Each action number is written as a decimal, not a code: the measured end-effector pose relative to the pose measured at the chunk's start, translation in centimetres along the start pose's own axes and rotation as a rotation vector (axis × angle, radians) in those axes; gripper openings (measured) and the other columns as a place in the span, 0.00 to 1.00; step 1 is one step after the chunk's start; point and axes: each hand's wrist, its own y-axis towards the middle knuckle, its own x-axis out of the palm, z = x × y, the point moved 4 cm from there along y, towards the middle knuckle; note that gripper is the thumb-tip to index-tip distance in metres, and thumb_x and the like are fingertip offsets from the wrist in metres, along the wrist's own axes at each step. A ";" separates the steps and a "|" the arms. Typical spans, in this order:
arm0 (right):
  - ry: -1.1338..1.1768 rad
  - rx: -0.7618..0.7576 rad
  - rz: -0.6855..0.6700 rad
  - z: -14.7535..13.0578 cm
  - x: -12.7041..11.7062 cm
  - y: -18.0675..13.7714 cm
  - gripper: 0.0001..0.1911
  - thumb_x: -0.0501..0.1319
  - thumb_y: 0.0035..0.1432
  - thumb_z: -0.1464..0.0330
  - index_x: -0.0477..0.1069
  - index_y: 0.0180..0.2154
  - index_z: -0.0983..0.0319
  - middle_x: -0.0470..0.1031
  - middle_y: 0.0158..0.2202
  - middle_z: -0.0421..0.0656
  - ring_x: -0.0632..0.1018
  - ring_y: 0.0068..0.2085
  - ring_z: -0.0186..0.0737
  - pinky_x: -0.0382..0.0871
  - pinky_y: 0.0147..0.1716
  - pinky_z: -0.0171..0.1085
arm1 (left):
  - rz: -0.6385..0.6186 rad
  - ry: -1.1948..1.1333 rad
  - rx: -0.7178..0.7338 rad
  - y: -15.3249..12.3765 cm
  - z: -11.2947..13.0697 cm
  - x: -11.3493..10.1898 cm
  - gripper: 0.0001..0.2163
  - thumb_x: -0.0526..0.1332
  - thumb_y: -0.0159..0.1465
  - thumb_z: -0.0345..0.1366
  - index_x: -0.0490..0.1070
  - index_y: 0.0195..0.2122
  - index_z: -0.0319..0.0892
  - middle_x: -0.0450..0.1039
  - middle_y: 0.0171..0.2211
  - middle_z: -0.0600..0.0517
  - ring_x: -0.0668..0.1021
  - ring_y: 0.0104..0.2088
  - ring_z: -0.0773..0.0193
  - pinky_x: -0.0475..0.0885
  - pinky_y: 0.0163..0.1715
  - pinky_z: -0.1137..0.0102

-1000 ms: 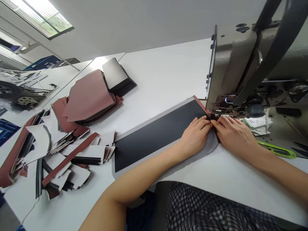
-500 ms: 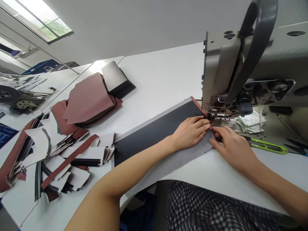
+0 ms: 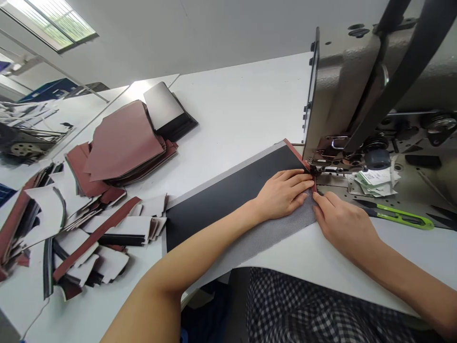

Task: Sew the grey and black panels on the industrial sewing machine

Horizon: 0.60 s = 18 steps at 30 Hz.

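Note:
A black panel [image 3: 228, 200] with a grey border lies on the white table, and a grey mesh fabric [image 3: 264, 236] shows along its near side. A reddish-brown edge strip [image 3: 294, 155] runs along its far end, up to the presser foot [image 3: 313, 168] of the sewing machine [image 3: 344, 81]. My left hand [image 3: 283, 194] rests on the panel, fingers together, tips next to the foot. My right hand [image 3: 342, 226] grips the mesh edge just below the foot. The needle is hidden.
Piles of reddish-brown, black and white cut pieces [image 3: 117, 143] cover the table's left side. Paper labels [image 3: 374, 183] and green-handled thread snips [image 3: 396, 218] lie right of the foot. Dark scissors [image 3: 442, 219] lie at the right edge. My checked trousers [image 3: 303, 309] show below.
My right hand has moved down from beside the foot to the mesh edge. The mesh's curled edge now lies flatter. The view has shifted slightly.

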 end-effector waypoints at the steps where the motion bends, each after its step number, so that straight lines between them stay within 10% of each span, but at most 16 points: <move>1: -0.017 -0.008 -0.015 0.0 0.1 0.1 0.14 0.52 0.68 0.74 0.74 0.47 0.69 0.73 0.30 0.43 0.73 0.26 0.33 0.59 0.23 0.35 | 0.003 0.001 0.002 0.1 -0.2 0.0 0.17 0.50 0.74 0.39 0.69 0.60 0.44 0.71 0.61 0.49 0.68 0.64 0.56 0.66 0.62 0.59; 18: 0.495 0.226 -0.057 5.2 -1.0 -0.4 0.13 0.52 0.65 0.69 0.76 0.41 0.57 0.77 0.38 0.39 0.76 0.34 0.37 0.68 0.32 0.37 | -0.076 -0.075 0.094 -0.7 1.5 -0.2 0.15 0.50 0.73 0.31 0.71 0.56 0.46 0.71 0.61 0.50 0.71 0.60 0.58 0.68 0.60 0.60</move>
